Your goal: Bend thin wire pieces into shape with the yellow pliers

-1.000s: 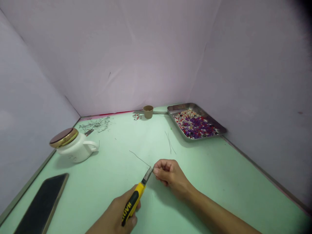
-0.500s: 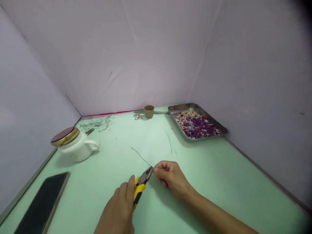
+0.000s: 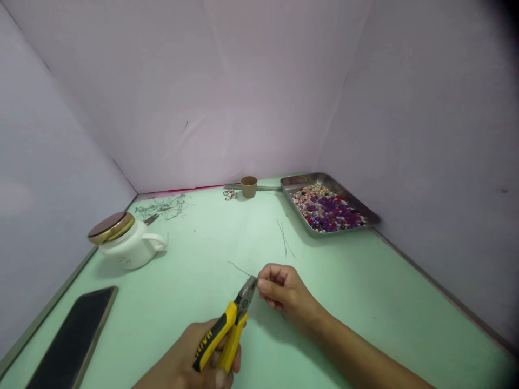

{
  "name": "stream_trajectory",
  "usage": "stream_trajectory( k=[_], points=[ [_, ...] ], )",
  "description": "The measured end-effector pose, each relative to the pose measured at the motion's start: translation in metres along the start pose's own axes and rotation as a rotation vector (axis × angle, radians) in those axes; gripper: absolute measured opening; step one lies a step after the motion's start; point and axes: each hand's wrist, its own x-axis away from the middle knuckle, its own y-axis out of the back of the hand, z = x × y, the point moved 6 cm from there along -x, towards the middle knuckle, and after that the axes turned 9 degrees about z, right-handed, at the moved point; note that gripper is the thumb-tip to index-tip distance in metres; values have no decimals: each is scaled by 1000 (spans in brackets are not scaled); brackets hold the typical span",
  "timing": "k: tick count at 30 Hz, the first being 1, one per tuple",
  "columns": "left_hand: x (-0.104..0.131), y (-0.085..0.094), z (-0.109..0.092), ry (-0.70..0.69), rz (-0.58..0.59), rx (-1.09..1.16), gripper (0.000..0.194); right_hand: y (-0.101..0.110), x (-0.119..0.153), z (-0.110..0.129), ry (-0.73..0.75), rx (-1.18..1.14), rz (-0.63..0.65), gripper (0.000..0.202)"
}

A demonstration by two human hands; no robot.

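Evidently, smooth pale green tabletop (image 3: 324,335) spreads beneath everything. The left hand (image 3: 184,354) closes around yellow-and-black pliers (image 3: 245,302), their metal nose at a thin, bent wire (image 3: 239,268); just beside that nose, the right hand (image 3: 286,292) pinches with curled fingers. Left of the pliers lie a flat dark phone (image 3: 73,337) and, farther, a glossy white mug (image 3: 133,247) with a gold-rimmed lid (image 3: 111,228). Beyond the pliers come loose wires (image 3: 283,235), a shiny metal tray (image 3: 310,231) of mixed beads (image 3: 328,210), wiry snippets (image 3: 166,206), a brown cup (image 3: 248,189) and faintly creased, pale walls (image 3: 263,97).
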Motion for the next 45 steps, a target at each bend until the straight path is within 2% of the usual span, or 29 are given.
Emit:
stream_trajectory(
  k=[3,6,8,10,13,15,18,22,27,30,35,41,45],
  points=[
    [-4,1,4,-49,26,69,30,0,1,3,4,-28,-6,26],
    [-7,3,-1,-65,-29,8,41,0,2,8,11,3,-20,24],
    [-6,2,-7,-40,-72,-43,41,0,3,10,24,26,-24,23],
    [-3,0,-13,2,-141,-150,33,0,2,11,30,45,-41,22],
    [3,3,-16,58,-321,-383,25,1,3,10,19,99,-77,21],
    [5,6,-13,64,-419,-501,35,2,3,10,11,153,-105,21],
    [3,11,-4,69,-471,-644,53,2,5,9,-2,227,-156,19],
    [2,13,-2,119,-463,-698,61,2,5,4,-48,234,-204,19],
    [10,5,-21,130,-422,-503,35,0,5,3,-76,212,-171,22],
    [13,1,-30,109,-354,-415,22,0,5,4,-62,232,-171,23],
    [15,5,-29,98,-324,-343,32,0,7,5,-37,265,-181,23],
    [14,12,-22,33,-445,-366,42,1,6,4,-86,245,-184,25],
    [12,12,-25,64,-398,-356,37,2,4,-1,-127,171,-128,25]
  ],
)
